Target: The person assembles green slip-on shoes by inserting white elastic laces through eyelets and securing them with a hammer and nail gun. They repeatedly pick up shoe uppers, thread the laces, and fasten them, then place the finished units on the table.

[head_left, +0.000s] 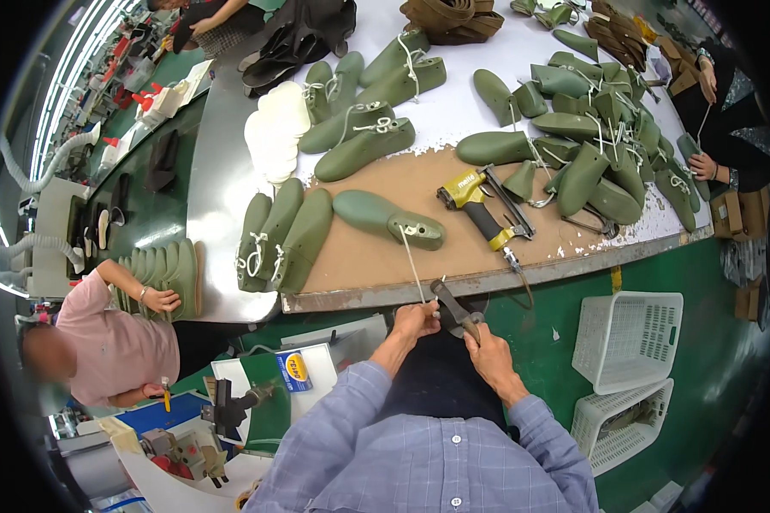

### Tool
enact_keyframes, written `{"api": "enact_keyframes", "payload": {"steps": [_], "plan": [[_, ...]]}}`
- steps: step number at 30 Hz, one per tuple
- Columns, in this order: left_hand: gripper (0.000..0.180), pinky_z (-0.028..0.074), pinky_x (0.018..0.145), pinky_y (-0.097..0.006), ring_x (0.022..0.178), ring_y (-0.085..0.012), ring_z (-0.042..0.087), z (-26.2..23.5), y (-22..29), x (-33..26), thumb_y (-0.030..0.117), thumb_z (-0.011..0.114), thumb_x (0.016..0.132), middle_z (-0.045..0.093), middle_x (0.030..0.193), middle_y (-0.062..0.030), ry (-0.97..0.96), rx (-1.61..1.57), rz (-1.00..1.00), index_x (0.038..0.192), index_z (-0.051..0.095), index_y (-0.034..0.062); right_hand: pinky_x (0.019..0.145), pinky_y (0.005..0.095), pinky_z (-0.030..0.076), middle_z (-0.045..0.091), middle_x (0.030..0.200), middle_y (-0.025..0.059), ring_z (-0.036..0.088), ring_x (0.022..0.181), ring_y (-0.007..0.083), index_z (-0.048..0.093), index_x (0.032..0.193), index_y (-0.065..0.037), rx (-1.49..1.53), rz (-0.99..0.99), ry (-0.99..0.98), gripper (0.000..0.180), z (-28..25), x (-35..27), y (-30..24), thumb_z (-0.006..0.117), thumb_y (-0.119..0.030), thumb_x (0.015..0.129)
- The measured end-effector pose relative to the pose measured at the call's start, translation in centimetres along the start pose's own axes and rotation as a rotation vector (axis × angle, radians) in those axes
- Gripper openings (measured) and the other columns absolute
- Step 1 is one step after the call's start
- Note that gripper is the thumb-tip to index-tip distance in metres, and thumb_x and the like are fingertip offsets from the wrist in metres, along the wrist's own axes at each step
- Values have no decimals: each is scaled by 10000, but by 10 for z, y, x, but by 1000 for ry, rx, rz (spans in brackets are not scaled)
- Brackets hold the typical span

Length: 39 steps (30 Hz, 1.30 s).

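Observation:
A white cord [411, 263] runs from the heel end of a green shoe last [389, 220] toward me, over the table's near edge. At its lower end my left hand [413, 323] is closed, pinching the cord. My right hand [493, 361] grips the brownish handle of a dark metal hand tool [453, 306], whose head points up beside my left fingertips. The exact kind of this tool I cannot make out. To the right of that last, a yellow and black air stapler [479, 205] lies on the brown board. Three more corded lasts [305, 244] stand left of it.
A heap of green lasts [583, 175] covers the table's right side. Near the cream sheets [275, 128] lie several more lasts. White crates [629, 342] sit on the floor at right. A person in pink [120, 329] works at left; another person's hand [703, 167] holds a last at far right.

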<state>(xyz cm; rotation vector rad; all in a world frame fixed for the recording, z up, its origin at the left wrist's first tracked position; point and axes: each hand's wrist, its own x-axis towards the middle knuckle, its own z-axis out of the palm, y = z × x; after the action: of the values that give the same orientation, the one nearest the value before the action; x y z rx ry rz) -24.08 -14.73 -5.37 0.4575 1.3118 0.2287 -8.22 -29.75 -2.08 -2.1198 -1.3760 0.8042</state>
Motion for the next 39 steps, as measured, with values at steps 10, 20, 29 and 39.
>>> {"api": "enact_keyframes", "payload": {"steps": [10,20,29,39], "plan": [[251,605,741,-357,729,-169,655,0,7,-15,265,658,999,674,888,-61,-58,7,-34,1058,671,21,766,491,552,709,1045,239,695,918,442,614,1259,-18,-120,124,609,318,-88,25,31,663,-167,983],[181,574,702,-342,766,-227,736,42,39,-114,117,657,982,749,857,-147,-118,666,799,1131,654,14,814,378,549,710,1032,192,705,908,288,686,1109,10,535,-82,104,284,-59,52,-81,555,-234,1042],[635,396,1129,-483,1249,-359,596,-17,175,-74,202,843,801,655,1301,-129,354,1247,1484,1363,567,95,911,327,516,738,917,71,691,926,199,608,1301,41,462,-153,585,540,-135,99,-167,332,-394,1139],[468,434,975,-433,1220,-265,576,-45,228,42,355,866,753,695,1192,-31,-220,1323,1272,1164,720,186,566,295,412,531,723,21,500,604,135,555,1208,-29,475,10,580,272,-136,145,-180,481,-263,1089]]}}
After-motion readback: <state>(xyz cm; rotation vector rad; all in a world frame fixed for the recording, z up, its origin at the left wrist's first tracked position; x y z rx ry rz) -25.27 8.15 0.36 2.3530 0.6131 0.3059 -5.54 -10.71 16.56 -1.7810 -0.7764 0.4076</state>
